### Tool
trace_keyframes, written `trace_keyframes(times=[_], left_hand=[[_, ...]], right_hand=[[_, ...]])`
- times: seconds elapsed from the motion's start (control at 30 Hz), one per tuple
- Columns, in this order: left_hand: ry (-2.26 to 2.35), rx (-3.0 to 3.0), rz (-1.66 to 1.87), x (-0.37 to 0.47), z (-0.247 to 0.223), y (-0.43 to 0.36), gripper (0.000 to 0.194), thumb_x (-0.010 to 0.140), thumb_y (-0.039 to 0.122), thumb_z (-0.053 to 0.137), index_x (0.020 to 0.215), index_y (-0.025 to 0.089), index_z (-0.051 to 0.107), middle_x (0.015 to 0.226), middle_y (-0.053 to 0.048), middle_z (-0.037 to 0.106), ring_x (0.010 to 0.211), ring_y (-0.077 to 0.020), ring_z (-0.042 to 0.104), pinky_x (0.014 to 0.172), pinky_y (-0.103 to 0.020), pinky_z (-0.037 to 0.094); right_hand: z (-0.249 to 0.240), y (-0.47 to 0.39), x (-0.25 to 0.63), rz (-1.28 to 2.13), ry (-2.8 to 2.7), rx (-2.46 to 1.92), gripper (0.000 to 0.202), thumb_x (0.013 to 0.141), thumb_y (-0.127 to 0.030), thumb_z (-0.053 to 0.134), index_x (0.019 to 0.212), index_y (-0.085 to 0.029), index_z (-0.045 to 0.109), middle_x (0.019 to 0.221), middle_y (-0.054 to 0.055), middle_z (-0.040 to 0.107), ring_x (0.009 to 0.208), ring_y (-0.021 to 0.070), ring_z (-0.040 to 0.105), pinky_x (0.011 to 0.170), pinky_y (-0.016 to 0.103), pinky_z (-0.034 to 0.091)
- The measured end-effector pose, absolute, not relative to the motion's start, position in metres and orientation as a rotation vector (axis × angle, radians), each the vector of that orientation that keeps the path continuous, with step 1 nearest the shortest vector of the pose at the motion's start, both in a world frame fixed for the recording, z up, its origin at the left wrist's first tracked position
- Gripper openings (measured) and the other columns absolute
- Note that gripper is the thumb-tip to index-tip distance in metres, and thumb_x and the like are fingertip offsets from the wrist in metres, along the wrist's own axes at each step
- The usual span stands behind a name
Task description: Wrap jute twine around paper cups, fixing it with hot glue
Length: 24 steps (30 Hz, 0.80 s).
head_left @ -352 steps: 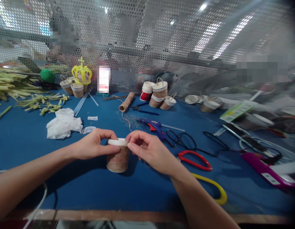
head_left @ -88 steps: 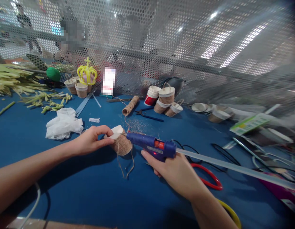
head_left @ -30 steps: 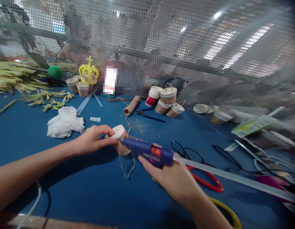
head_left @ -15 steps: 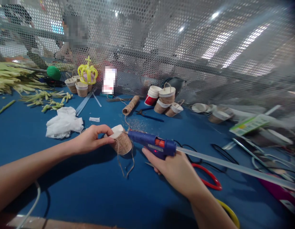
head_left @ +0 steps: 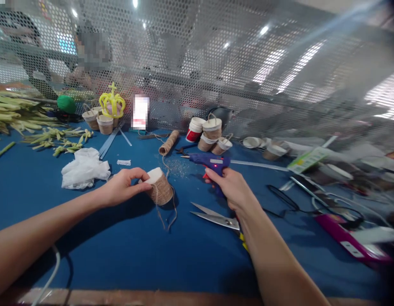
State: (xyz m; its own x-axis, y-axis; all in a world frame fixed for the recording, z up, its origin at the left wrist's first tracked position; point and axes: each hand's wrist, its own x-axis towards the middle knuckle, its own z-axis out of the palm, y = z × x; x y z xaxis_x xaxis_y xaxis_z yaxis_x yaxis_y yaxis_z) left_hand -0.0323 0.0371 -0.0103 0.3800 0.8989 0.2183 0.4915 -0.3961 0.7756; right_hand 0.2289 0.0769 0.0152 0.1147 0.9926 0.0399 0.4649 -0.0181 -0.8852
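Between thumb and fingers, my left hand (head_left: pixel 127 186) pinches the white rim of a paper cup wrapped in brown twine (head_left: pixel 161 189). The cup lies tilted on the blue table, and loose twine ends hang down its side. My right hand (head_left: pixel 227 182) is wrapped round the handle of a blue hot glue gun (head_left: pixel 209 160), its nozzle pointing left, above and to the right of the cup. A clear glue stick runs out behind it. Twine leads from the cup to a twine roll (head_left: pixel 169 143). Open scissors (head_left: pixel 218 217) lie below the glue gun.
A crumpled white cloth (head_left: pixel 85 169) lies left of the cup. Twine-wrapped cups (head_left: pixel 212 129) stand stacked at the back, near pliers. Dried husks (head_left: pixel 15 112), a yellow crown (head_left: pixel 112 102) and a phone (head_left: pixel 140 111) are back left. A magenta power strip (head_left: pixel 350 242) and cables lie right.
My right hand has moved the glue gun up and right, away from the cup, uncovering the scissors' blades. My left hand still holds the cup in nearly the same pose.
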Motion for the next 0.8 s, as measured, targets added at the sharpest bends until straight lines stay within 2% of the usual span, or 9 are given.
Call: trace_keyframes(times=[0.1, 0.17, 0.33, 0.4, 0.5, 0.57, 0.63, 0.7, 0.8], left_hand=[[1.207, 2.055, 0.864, -0.032, -0.01, 0.037, 0.019, 0.079, 0.032, 0.049, 0.079, 0.015, 0.058, 0.08, -0.003, 0.062, 0.076, -0.0158, 0.056, 0.072, -0.028, 0.043], [1.211, 2.076, 0.867, -0.033, -0.01, 0.036, 0.02, 0.079, 0.033, 0.049, 0.079, 0.015, 0.057, 0.08, -0.003, 0.062, 0.075, -0.0158, 0.056, 0.072, -0.028, 0.043], [1.202, 2.111, 0.862, -0.033, -0.011, 0.036, 0.02, 0.079, 0.032, 0.048, 0.079, 0.015, 0.057, 0.08, -0.003, 0.061, 0.075, -0.0155, 0.055, 0.071, -0.028, 0.043], [1.197, 2.116, 0.864, -0.033, -0.011, 0.036, 0.019, 0.079, 0.032, 0.048, 0.078, 0.015, 0.057, 0.079, -0.003, 0.061, 0.074, -0.015, 0.055, 0.071, -0.028, 0.043], [1.187, 2.111, 0.873, -0.033, -0.01, 0.036, 0.019, 0.079, 0.032, 0.048, 0.078, 0.015, 0.057, 0.079, -0.003, 0.061, 0.074, -0.0146, 0.055, 0.071, -0.027, 0.043], [1.187, 2.11, 0.881, -0.032, -0.01, 0.035, 0.019, 0.079, 0.032, 0.048, 0.078, 0.015, 0.057, 0.079, -0.003, 0.061, 0.074, -0.0146, 0.055, 0.071, -0.027, 0.043], [1.194, 2.114, 0.883, -0.032, -0.009, 0.035, 0.02, 0.079, 0.033, 0.048, 0.078, 0.015, 0.057, 0.079, -0.002, 0.061, 0.073, -0.0146, 0.055, 0.07, -0.027, 0.043], [1.196, 2.118, 0.883, -0.032, -0.008, 0.035, 0.02, 0.079, 0.033, 0.048, 0.078, 0.015, 0.057, 0.077, -0.002, 0.06, 0.072, -0.0142, 0.054, 0.07, -0.026, 0.042], [1.187, 2.119, 0.897, -0.032, -0.007, 0.034, 0.019, 0.079, 0.032, 0.048, 0.078, 0.015, 0.056, 0.076, -0.002, 0.059, 0.071, -0.0137, 0.053, 0.069, -0.025, 0.042]], right_hand=[[0.002, 0.088, 0.232, 0.82, -1.474, -1.706, 0.025, 0.078, -0.031, 0.051, 0.06, -0.014, 0.053, 0.057, 0.003, 0.056, 0.046, 0.0094, 0.051, 0.045, 0.022, 0.042], [-0.006, 0.093, 0.233, 0.803, -1.484, -1.792, 0.027, 0.082, -0.033, 0.048, 0.064, -0.012, 0.053, 0.055, 0.002, 0.054, 0.043, 0.0089, 0.05, 0.045, 0.023, 0.043], [-0.017, 0.1, 0.237, 0.726, -1.58, -1.999, 0.026, 0.085, -0.035, 0.048, 0.094, -0.012, 0.055, 0.081, 0.002, 0.06, 0.064, 0.0107, 0.057, 0.058, 0.028, 0.048], [-0.016, 0.101, 0.239, 0.622, -1.633, -2.062, 0.027, 0.083, -0.037, 0.05, 0.087, -0.011, 0.058, 0.084, 0.005, 0.06, 0.074, 0.0156, 0.058, 0.066, 0.033, 0.047], [-0.008, 0.098, 0.237, 0.411, -1.687, -2.103, 0.03, 0.078, -0.037, 0.054, 0.064, -0.011, 0.057, 0.079, 0.014, 0.06, 0.087, 0.0281, 0.056, 0.074, 0.043, 0.041], [0.001, 0.089, 0.23, 0.296, -1.736, -2.042, 0.026, 0.078, -0.036, 0.052, 0.065, -0.013, 0.056, 0.086, 0.017, 0.059, 0.096, 0.0314, 0.052, 0.079, 0.044, 0.037], [0.013, 0.072, 0.217, 0.262, -1.831, -1.902, 0.024, 0.079, -0.037, 0.049, 0.073, -0.016, 0.057, 0.093, 0.014, 0.058, 0.098, 0.0269, 0.051, 0.082, 0.04, 0.036], [0.023, 0.05, 0.199, 0.355, -1.971, -1.731, 0.027, 0.076, -0.045, 0.052, 0.074, -0.018, 0.056, 0.084, 0.006, 0.06, 0.083, 0.0188, 0.056, 0.076, 0.031, 0.041], [0.029, 0.02, 0.17, 0.866, -2.169, -1.313, 0.032, 0.069, -0.043, 0.061, 0.086, -0.018, 0.051, 0.075, 0.001, 0.062, 0.068, 0.014, 0.058, 0.06, 0.025, 0.044]])
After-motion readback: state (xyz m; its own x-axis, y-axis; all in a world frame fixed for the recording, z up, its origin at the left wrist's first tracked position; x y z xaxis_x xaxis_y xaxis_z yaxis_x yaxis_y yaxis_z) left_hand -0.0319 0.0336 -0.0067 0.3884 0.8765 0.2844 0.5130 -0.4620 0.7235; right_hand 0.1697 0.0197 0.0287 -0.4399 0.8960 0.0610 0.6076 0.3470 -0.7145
